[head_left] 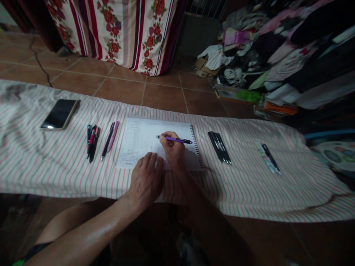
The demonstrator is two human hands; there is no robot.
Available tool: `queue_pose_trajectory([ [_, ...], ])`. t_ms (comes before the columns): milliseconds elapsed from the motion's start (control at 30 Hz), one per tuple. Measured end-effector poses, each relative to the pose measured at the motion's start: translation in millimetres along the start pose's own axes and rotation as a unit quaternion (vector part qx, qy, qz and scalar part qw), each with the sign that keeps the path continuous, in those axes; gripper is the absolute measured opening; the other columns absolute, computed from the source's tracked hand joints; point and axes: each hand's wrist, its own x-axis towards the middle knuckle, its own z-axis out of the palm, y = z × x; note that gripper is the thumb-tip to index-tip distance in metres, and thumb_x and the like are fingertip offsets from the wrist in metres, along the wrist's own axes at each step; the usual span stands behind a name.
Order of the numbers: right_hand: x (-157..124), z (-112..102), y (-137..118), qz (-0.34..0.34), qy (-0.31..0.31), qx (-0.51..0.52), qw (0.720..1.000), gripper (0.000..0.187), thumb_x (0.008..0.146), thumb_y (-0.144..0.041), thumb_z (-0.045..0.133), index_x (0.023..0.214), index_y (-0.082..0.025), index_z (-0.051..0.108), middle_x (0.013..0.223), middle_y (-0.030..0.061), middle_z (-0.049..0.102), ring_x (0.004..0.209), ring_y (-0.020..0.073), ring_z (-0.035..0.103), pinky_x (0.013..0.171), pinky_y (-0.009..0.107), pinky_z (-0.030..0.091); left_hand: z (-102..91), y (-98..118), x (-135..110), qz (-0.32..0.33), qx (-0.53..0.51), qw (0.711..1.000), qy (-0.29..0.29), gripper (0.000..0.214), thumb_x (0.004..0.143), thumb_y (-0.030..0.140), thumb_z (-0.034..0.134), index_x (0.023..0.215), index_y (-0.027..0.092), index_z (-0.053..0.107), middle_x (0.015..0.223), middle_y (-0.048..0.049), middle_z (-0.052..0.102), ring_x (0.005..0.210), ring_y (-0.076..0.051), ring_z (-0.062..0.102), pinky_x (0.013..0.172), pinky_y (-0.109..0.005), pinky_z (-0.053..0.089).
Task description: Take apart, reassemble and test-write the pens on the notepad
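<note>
The right hand (172,148) grips a purple pen (177,139) between curled fingers, its tip over the spiral notebook (146,136). The left hand (146,181), fingers loosely spread and empty, rests at the notebook's lower edge; black pens (219,147) lie right of it.

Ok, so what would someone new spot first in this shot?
The right hand gripping a purple pen over a printed form on a spiral notebook draws the eye, at centre on a striped cloth. A black smartphone lies to the left, and a heap of clothes rises top right.
</note>
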Motion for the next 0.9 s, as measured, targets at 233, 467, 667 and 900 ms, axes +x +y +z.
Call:
queue_pose_trajectory([
  [233,-2,-13,7,-0.05,0.016,-0.009,0.999,0.02,0.08,-0.034,0.055,0.091,-0.019,0.063,0.086,0.0032,0.069,0.074,0.0153,0.062,0.068,0.027,0.049,0.7,15,12,-0.057,-0.135,0.989,-0.018,0.015,0.089,0.018,0.044,0.093,0.019,0.057,0.098,-0.0077,0.061,0.09,-0.023,0.056,0.069,-0.034,0.05],
  [467,-9,-39,12,-0.081,-0.018,-0.046,0.996,0.033,0.085,-0.036,0.053,0.112,-0.02,0.061,0.106,0.0092,0.069,0.094,0.022,0.064,0.082,0.035,0.051,6.2,22,26,-0.125,-0.314,0.941,-0.033,0.016,0.092,0.017,0.037,0.092,0.018,0.054,0.09,-0.0066,0.058,0.078,-0.018,0.057,0.068,-0.032,0.047],
  [667,-15,-54,15,-0.166,-0.026,-0.135,0.977,0.034,0.089,-0.029,0.047,0.121,-0.021,0.056,0.113,0.0094,0.066,0.101,0.022,0.062,0.09,0.038,0.048,17.7,24,30,-0.142,-0.404,0.903,0.027,0.02,0.092,0.022,0.036,0.086,0.018,0.054,0.083,-0.0053,0.057,0.077,-0.017,0.055,0.071,-0.032,0.044],
  [900,-19,-59,17,-0.265,-0.067,-0.207,0.939,0.041,0.088,-0.024,0.041,0.127,-0.016,0.052,0.117,0.0126,0.064,0.105,0.024,0.058,0.091,0.041,0.047,15.5,23,40,-0.235,-0.506,0.83,0.009,0.029,0.093,0.035,0.035,0.077,0.018,0.053,0.067,-0.0007,0.055,0.064,-0.014,0.053,0.061,-0.028,0.041],
])
